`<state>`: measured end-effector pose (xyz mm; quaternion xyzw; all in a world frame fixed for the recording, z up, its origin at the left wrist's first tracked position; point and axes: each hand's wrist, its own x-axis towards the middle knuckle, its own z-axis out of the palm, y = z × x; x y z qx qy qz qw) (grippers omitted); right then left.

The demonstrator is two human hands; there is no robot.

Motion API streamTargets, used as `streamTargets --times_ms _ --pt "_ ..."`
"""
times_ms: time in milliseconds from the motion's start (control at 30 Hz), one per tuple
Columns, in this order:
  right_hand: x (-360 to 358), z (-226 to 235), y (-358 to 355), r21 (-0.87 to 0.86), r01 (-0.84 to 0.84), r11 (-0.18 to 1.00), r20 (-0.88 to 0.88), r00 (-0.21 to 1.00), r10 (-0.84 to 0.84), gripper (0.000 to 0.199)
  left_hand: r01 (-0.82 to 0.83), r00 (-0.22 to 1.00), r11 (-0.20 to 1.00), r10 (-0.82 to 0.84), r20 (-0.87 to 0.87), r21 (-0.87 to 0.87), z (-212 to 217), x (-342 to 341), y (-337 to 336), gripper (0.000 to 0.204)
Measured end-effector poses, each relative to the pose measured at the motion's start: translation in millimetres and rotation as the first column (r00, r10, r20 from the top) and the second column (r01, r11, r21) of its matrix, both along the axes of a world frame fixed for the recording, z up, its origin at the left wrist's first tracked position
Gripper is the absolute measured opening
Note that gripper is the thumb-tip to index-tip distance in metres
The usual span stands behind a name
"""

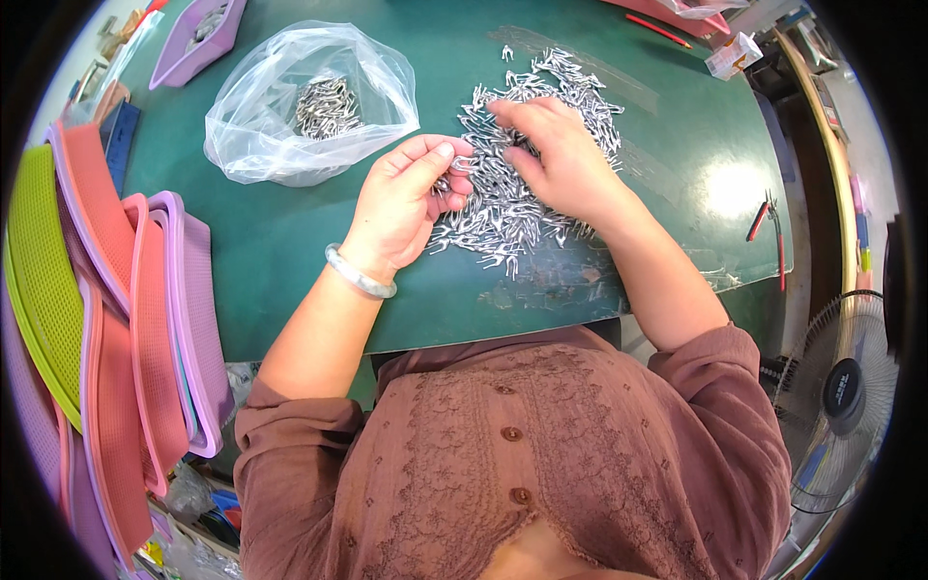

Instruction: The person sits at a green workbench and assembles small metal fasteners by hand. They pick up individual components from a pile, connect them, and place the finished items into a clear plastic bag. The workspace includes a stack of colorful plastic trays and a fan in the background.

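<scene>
A heap of small silvery fork-shaped metal pieces [498,203] lies spread over the green table. At the heap's left edge my left hand [411,184] is closed, with a few of these metal pieces [462,165] between its thumb and fingers. My right hand [565,155] rests over the upper part of the heap, its thumb and forefinger apart and the fingertips touching pieces. What lies under its palm is hidden. To the left, a clear plastic bag [246,126] stands with its mouth wide, holding a mound of similar metal pieces [329,108].
Stacked pink, purple and green plastic baskets [116,338] rise at the left. A purple tray [184,48] sits at the far left of the table. Red-handled pliers [768,227] lie near the right edge, with a red pencil [657,29] far back. A fan [836,396] stands at the right.
</scene>
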<state>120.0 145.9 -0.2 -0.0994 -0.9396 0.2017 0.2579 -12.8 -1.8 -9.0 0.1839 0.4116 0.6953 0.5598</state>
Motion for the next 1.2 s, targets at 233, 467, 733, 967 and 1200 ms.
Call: streamTargets --times_ms 233,467,733,967,1200 --pt "3.5 6.4 0.5 -0.045 -0.007 0.999 0.109 0.994 0.012 0.039 -0.009 0.991 0.999 0.014 0.13 -0.041 2.0 -4.3 0.0 0.014" --pt "2.0 7.5 -5.8 -0.253 -0.046 0.966 -0.095 0.995 0.022 0.035 0.007 0.999 0.996 -0.003 0.043 -0.086 3.2 -2.5 0.7 0.016" --pt "-1.7 3.8 -19.9 -0.35 -0.148 0.925 -0.238 0.969 0.066 0.042 0.016 0.998 0.992 -0.023 -0.051 -0.124 9.1 10.4 1.3 0.012" --pt "-1.3 -0.2 -17.1 -0.486 -0.218 0.847 -0.245 0.964 0.107 0.04 -0.059 0.99 0.989 0.041 -0.135 -0.135 4.1 8.1 2.4 0.009" --pt "-0.9 0.3 -17.7 -0.785 -0.306 0.538 -0.284 0.95 0.127 0.035 -0.031 0.983 0.992 0.009 -0.181 -0.118 6.9 7.4 2.2 0.008"
